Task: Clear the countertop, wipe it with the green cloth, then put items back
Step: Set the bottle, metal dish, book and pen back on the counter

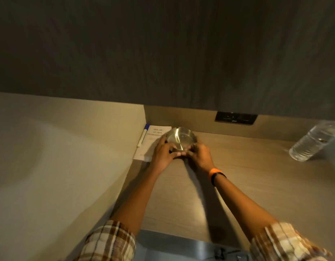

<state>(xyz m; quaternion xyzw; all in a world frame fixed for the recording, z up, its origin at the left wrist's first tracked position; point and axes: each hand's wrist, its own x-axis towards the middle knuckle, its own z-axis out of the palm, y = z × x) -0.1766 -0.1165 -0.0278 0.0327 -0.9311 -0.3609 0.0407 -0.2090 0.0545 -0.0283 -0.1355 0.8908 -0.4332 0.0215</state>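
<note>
Head view of a pale wood-grain bench (238, 176) set into a corner, with a beige side wall on the left and a dark panel above. At the far left corner, the left hand (163, 152) and the right hand (199, 153) cup a round, shiny, brass-coloured metal bowl (181, 138) from either side, the fingers curled around its lower rim and the thumbs meeting at its near edge; both hands are closed on the bowl. Whether the bowl rests on the bench or is just clear of it cannot be told. Its left edge overlaps a white printed card (153, 143), which lies flat against the side wall with a white pen with a blue cap (143, 135) along its left edge. A clear plastic water bottle (313, 143) stands well apart at the far right. The bowl is judged rigid, smooth and probably slippery, and fairly light; a two-sided grip low on the wall suits it. The card is thin and flexible, best lifted by an edge. No green cloth is in view.
</note>
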